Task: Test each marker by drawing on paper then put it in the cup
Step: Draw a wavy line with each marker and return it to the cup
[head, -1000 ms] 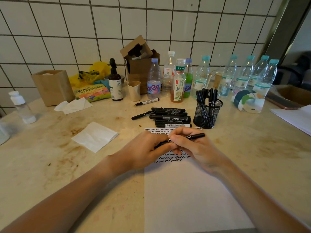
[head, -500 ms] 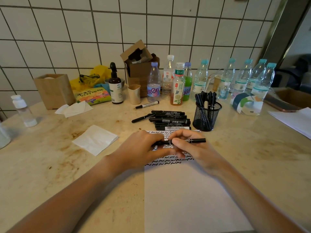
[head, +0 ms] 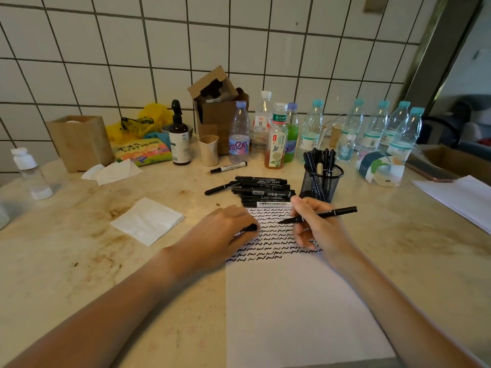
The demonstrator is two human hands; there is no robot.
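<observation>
From the head camera, the right hand (head: 316, 227) pinches a thin black marker (head: 318, 215) with its bare tip pointing left, over the paper (head: 297, 309); the left hand (head: 225, 229) is curled round the small black cap (head: 249, 228) and rests on the left edge of the sheet; the two hands are a little apart, with rows of black squiggles (head: 271, 245) between them

I think the step now is drawing the test line; to do it well, the tip should come down in the white room just under the last short row of squiggles, near the left hand, and make one small wave; the left hand should press the sheet flat so it does not slide; it should keep hold of the cap, so the marker can be closed after

Just past the fingers of both hands lies a pile of black markers (head: 263, 192) waiting their turn; the mesh pen cup (head: 322, 181) stands right behind the right hand, already holding some markers; the way from the paper up to the cup is short, but the marker's back end points near the cup, so the hand should lift before it swings; the plastic bottles (head: 308, 134) stand in a row behind the cup and could tip if bumped; a folded white napkin (head: 147, 220) lies to the left of the left hand, well out of the way; toward the person the paper is bare and has lots of room
</observation>
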